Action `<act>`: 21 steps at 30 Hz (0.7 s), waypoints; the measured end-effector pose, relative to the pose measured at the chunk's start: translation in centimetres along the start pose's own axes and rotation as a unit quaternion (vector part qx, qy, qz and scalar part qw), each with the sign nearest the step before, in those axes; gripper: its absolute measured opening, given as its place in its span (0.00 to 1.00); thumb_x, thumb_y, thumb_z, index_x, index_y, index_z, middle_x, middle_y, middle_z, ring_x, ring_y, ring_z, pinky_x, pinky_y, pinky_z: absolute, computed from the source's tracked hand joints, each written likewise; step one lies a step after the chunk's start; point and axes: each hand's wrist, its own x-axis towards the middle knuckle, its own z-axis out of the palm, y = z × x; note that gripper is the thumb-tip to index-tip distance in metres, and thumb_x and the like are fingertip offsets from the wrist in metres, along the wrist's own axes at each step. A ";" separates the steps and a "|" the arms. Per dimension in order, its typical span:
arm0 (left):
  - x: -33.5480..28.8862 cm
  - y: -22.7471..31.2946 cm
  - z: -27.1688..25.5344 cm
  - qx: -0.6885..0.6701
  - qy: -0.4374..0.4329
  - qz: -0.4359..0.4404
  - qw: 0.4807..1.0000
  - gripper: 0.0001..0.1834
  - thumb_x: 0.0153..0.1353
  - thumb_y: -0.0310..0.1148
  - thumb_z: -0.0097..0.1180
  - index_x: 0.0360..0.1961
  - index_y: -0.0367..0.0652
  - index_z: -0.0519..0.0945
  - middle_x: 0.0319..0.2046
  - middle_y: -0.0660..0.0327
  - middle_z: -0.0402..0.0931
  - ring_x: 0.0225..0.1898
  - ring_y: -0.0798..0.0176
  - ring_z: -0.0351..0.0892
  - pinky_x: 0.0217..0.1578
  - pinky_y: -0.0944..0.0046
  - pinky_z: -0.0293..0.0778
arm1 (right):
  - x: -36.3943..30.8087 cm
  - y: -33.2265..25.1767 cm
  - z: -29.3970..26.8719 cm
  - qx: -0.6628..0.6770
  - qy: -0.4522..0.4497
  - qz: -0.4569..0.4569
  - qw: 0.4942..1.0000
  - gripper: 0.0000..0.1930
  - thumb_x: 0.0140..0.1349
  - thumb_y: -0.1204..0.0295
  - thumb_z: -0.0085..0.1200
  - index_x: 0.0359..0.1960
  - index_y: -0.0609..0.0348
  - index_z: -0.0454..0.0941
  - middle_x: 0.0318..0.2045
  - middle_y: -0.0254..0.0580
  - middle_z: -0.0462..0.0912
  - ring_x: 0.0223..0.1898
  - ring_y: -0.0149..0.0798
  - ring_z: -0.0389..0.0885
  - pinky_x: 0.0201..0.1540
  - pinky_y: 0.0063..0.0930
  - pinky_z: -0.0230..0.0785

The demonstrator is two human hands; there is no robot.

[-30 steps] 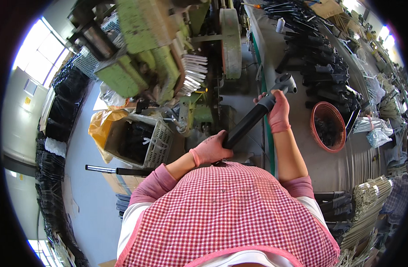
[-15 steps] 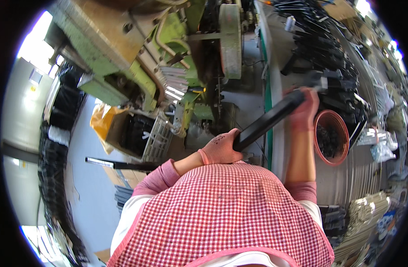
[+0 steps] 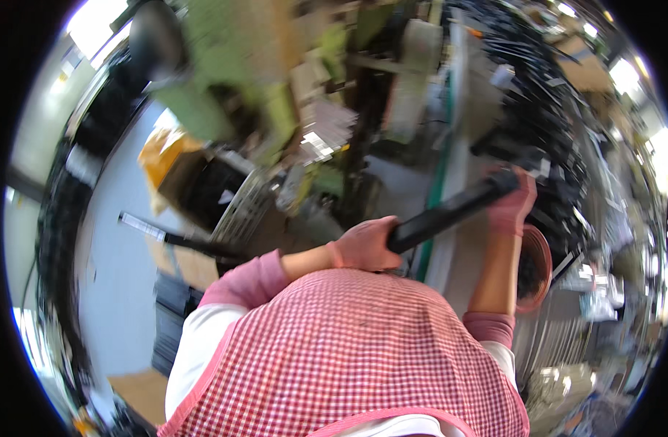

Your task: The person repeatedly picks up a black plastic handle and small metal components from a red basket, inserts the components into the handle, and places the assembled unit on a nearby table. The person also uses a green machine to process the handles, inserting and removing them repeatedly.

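Observation:
A long black tube [image 3: 450, 213] slants across in front of my checked apron, its right end higher and farther off. My left hand [image 3: 369, 244], in a pink glove, is closed around it near the apron. At the tube's far right end is my right hand [image 3: 515, 205], also gloved in pink, with its fingers curled against that end; blur hides their exact grip. Behind my left forearm a black length with a pale, shiny tip [image 3: 141, 226] sticks out to the left; whether it belongs to the same tube is hidden.
Ahead stands a green machine [image 3: 232, 65], blurred. Many black parts [image 3: 531, 95] cover the bench [image 3: 469, 109] at the right. A red tub [image 3: 547, 266] of dark pieces stands beside my right forearm. Left of the machine are a crate [image 3: 243, 211] and a yellow bag [image 3: 159, 156].
The view has swung, shifting the machine rightward and blurring it. My right hand and the tube's far end sit slightly lower and farther right. Both hands stay at the tube.

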 end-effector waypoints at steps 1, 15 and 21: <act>0.4 0.0 0.0 -0.061 -0.026 -0.038 0.997 0.30 0.42 0.35 0.67 0.49 0.36 0.76 0.36 0.46 0.79 0.40 0.46 0.80 0.43 0.56 0.74 | -0.4 0.6 -0.2 -0.068 -0.007 -0.005 0.998 0.13 0.61 0.64 0.54 0.38 0.62 0.73 0.33 0.49 0.79 0.35 0.46 0.80 0.45 0.39 0.75; 4.4 -8.9 4.3 -0.122 -0.091 -0.146 0.977 0.22 0.63 0.38 0.64 0.51 0.35 0.74 0.33 0.59 0.80 0.30 0.73 0.78 0.33 0.69 0.76 | 9.6 0.3 -13.7 -0.321 0.209 0.031 0.923 0.11 0.55 0.80 0.55 0.22 0.55 0.64 0.17 0.34 0.68 0.17 0.34 0.71 0.18 0.37 0.70; 2.3 -9.4 4.9 -0.167 -0.072 -0.236 0.954 0.15 0.65 0.33 0.61 0.49 0.37 0.78 0.38 0.61 0.81 0.38 0.72 0.79 0.40 0.71 0.75 | 23.6 -9.4 -7.1 -0.343 0.110 -0.270 0.893 0.21 0.60 0.63 0.64 0.46 0.66 0.74 0.41 0.42 0.81 0.42 0.33 0.77 0.47 0.29 0.70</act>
